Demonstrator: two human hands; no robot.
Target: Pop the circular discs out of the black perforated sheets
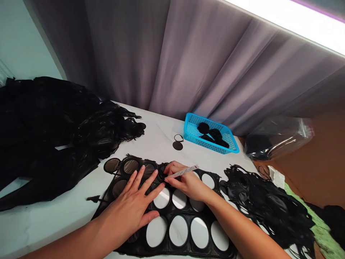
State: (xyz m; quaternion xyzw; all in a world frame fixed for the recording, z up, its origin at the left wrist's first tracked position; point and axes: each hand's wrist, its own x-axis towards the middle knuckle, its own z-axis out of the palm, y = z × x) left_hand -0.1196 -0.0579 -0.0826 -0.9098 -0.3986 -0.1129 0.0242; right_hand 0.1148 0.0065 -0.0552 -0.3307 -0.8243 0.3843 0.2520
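A black sheet with rows of round holes (161, 251) lies on the white table, and most of its right-hand holes show the white surface beneath. My left hand (132, 207) rests flat on the sheet's upper left part, fingers spread over the dark-filled rounds. Close to its fingertips, my right hand (192, 184) is closed around a slim whitish stick-shaped tool (185, 171). The tool slants down to the left, and its lower tip is at the sheet near a black round rim. I cannot make out the exact kind of tool.
A big heap of black material (54, 133) covers the left. Behind the sheet lie a thin black ring (178, 135), a dark disc (177, 145) and a blue basket (188, 138) with black pieces. At right are black scraps (269, 205), a clear bag (285, 135) and green cloth (318, 230).
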